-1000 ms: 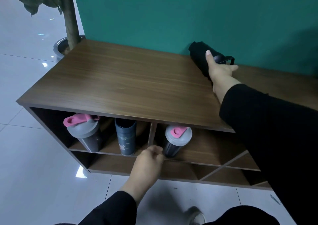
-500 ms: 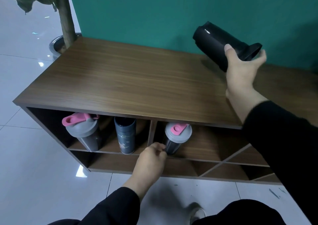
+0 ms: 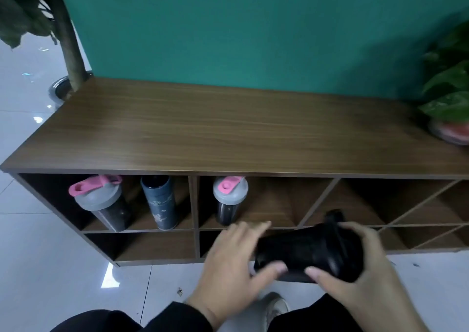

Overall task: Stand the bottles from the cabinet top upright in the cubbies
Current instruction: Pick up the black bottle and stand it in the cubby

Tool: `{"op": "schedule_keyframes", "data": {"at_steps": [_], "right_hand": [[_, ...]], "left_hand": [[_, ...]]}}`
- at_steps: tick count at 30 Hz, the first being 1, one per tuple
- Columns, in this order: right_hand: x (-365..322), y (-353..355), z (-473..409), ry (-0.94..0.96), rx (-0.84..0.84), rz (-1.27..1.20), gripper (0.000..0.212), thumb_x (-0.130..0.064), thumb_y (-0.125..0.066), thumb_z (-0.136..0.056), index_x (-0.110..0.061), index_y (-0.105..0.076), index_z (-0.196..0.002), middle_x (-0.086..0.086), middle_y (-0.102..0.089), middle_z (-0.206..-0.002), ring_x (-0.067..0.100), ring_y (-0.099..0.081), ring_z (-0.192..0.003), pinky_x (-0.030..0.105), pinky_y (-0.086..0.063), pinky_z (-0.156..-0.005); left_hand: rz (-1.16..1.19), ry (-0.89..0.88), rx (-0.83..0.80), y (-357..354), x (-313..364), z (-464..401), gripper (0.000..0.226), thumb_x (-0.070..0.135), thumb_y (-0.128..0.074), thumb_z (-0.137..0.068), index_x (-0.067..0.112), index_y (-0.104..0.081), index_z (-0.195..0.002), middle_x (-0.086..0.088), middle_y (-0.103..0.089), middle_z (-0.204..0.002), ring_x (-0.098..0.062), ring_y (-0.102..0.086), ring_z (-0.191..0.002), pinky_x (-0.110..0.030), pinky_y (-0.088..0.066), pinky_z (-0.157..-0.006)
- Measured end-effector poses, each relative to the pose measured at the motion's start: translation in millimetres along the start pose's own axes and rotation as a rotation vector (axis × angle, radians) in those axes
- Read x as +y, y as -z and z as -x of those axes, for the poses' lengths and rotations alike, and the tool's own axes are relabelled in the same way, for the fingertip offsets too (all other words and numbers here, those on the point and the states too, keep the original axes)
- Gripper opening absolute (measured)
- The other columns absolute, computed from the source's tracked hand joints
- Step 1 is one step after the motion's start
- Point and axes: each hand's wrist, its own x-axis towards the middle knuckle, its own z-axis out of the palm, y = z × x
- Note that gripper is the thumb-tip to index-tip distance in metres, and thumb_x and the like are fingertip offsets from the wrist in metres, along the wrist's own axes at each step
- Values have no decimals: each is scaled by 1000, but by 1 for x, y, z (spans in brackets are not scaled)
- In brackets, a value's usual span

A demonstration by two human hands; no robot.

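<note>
A black bottle lies sideways in front of the cabinet's lower shelves, lid end to the right. My right hand grips its lid end and my left hand holds its base end. In the top left cubby a grey shaker with a pink lid leans, and a dark blue flask stands upright beside it. A second pink-lidded grey shaker stands in the middle cubby, just above my left hand. The wooden cabinet top holds no bottle.
A potted plant sits on the cabinet top's right end. A tree trunk in a metal pot stands on the floor at the cabinet's left. Diagonal-walled cubbies fill the right side. My shoe is on the tiled floor below.
My right hand brought the black bottle down from above the cabinet top to in front of the shelves. My left hand left the shelf edge and took hold of the bottle's base.
</note>
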Motion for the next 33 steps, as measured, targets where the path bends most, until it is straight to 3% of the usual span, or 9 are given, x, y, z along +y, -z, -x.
{"op": "schedule_keyframes", "data": {"at_steps": [3, 7, 10, 12, 15, 18, 23, 29, 33], "right_hand": [[15, -24, -6, -71, -71, -15, 88, -37, -96, -40, -53, -39, -106, -29, -54, -113, -6, -58, -104, 12, -42, -79], [31, -51, -21, -115, -126, -219, 115, -25, -96, -47, -61, -23, -129, -29, -49, -127, -16, -51, -114, 11, -44, -88], [46, -67, -39, -215, -126, -406, 94, 2, -89, -60, -39, -38, -128, -12, -59, -121, -12, -64, -98, 12, -53, -77], [56, -76, -53, -246, -131, -388, 84, 1, -89, -60, -39, -45, -119, -7, -65, -115, -3, -67, -97, 21, -54, -84], [71, -86, -74, -282, -54, -323, 88, -11, -92, -56, -27, -44, -128, -11, -64, -110, 2, -64, -101, 30, -52, -95], [79, -96, -98, -252, -37, -251, 97, -19, -92, -56, -28, -37, -135, -16, -60, -109, 5, -60, -105, 16, -47, -87], [99, -107, -138, -223, -54, -238, 99, -22, -91, -60, -29, -34, -140, -10, -59, -121, 3, -58, -110, 13, -43, -91], [119, -102, -162, -255, -157, -252, 92, -27, -89, -61, -46, -34, -132, -5, -55, -132, 11, -56, -118, 30, -46, -102], [127, -96, -173, -282, -226, -303, 92, -22, -88, -66, -49, -33, -135, -11, -61, -128, 5, -58, -116, 31, -46, -104]], "left_hand": [[-132, 67, -269, -27, 19, 3, 108, 81, -53, -69, 32, -24, -160, 12, -55, -142, -13, -52, -127, -33, -46, -104], [135, 329, -197, -48, 14, -7, 91, 60, -61, -71, 32, -34, -153, 15, -56, -137, -7, -51, -129, -27, -43, -107], [398, 465, -158, -60, 4, -21, 79, 46, -81, -72, 35, -41, -140, 25, -61, -124, 9, -58, -118, -10, -47, -95], [457, 488, -198, -69, -1, -32, 76, 38, -83, -75, 39, -40, -137, 28, -61, -122, 14, -58, -116, -4, -45, -90], [472, 488, -232, -85, -17, -48, 78, 34, -85, -73, 42, -41, -137, 19, -62, -130, 4, -61, -122, -20, -51, -102], [434, 525, -269, -98, -33, -64, 89, 43, -83, -65, 31, -46, -145, 9, -60, -136, -7, -58, -128, -37, -52, -109], [476, 595, -229, -104, -40, -77, 78, 25, -72, -82, 33, -37, -152, 13, -55, -144, -6, -54, -136, -26, -45, -112], [631, 601, -308, -115, -49, -92, 83, 14, -64, -94, 39, -18, -159, 25, -56, -137, 21, -55, -116, -2, -41, -96], [710, 634, -363, -128, -58, -95, 92, 16, -63, -95, 33, -5, -164, 29, -47, -134, 39, -47, -92, -5, -37, -95]]}}
